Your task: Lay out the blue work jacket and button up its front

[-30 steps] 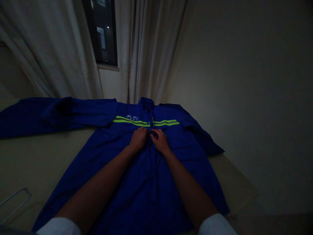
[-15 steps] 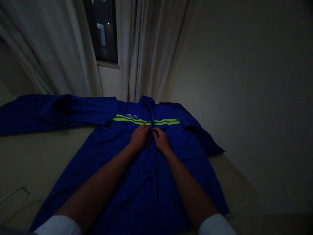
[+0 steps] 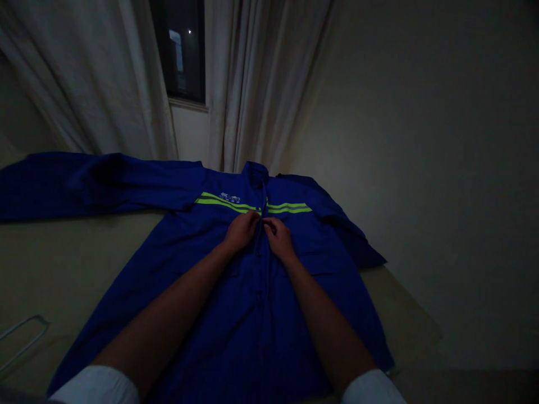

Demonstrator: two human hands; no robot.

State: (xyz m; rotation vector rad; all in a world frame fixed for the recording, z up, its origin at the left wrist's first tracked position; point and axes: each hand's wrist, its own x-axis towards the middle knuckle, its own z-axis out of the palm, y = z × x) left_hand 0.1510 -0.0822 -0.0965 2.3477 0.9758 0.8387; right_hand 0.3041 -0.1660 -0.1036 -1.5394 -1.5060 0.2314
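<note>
A royal-blue work jacket lies spread face up, its sleeves stretched out sideways. Two lime-green reflective stripes cross its chest below a small white logo. My left hand and my right hand meet at the jacket's front placket, just under the stripes. Both sets of fingers are curled in, pinching the placket's fabric near the collar. The fingertips are partly hidden, and any button under them cannot be made out.
The jacket rests on a pale beige surface, whose right edge runs below the hem. A white wire hanger lies at the left. Behind stand pale curtains, a dark window and a plain wall.
My hands have drawn slightly closer together at the placket, still pinching it. The whole scene sits a little higher in view, and the hanger has shifted lower.
</note>
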